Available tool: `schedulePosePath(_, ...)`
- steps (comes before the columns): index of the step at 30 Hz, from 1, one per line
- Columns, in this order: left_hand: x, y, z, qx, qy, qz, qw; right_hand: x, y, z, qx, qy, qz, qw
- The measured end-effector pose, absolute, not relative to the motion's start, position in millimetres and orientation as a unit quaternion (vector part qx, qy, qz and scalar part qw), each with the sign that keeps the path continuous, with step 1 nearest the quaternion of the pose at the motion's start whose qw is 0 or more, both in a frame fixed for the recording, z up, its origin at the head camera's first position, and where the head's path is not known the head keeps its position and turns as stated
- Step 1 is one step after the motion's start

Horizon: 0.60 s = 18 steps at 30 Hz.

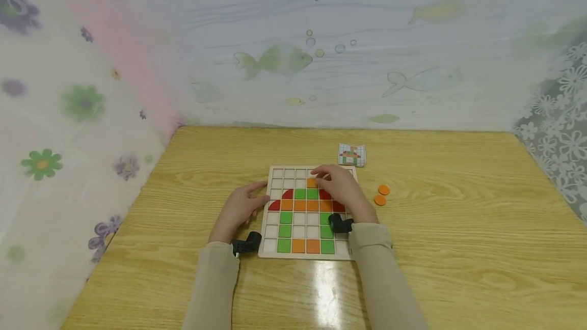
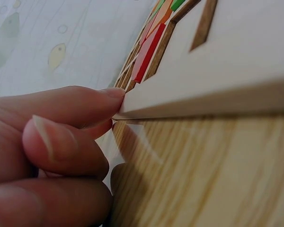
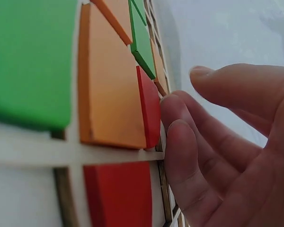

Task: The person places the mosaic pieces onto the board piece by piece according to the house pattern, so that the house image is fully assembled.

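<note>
A wooden grid board (image 1: pixel 299 218) lies on the table, holding green, orange and red flat tiles in its cells. My left hand (image 1: pixel 238 210) is at its left side, and fingertips touch the board's edge in the left wrist view. Over the upper right of the grid is my right hand (image 1: pixel 341 187), beside an orange square tile (image 1: pixel 311 183). The right wrist view shows that thumb apart from the fingers and nothing between them. The fingers there are close to a red curved tile (image 3: pixel 150 109). This hand hides part of the upper right cells.
Two round orange pieces (image 1: pixel 383 190) lie on the table right of the board. A small pattern card (image 1: pixel 351 155) with a coloured grid sits behind it. Black wrist cameras (image 1: pixel 340 223) hang close to the board. A patterned curtain (image 1: pixel 275 95) stands along the table's back edge.
</note>
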<state>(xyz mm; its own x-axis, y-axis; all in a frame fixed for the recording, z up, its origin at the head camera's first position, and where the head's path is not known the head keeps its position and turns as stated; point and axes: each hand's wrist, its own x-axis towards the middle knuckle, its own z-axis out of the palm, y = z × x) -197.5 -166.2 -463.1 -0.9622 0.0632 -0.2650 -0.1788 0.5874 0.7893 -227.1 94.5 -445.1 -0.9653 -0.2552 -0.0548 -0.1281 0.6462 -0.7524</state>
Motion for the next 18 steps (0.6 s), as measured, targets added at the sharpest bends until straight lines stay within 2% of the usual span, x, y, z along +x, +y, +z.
schedulePosePath(7, -197, -169, -464, -0.033, 0.88, 0.454, 0.135, -224, 98, -445, -0.094, 0.884, -0.449, 0.09)
schedulePosePath(18, -198, -169, -464, -0.036, 0.877, 0.458, 0.14, -216, 111, -434, -0.129, 0.875, -0.461, 0.076)
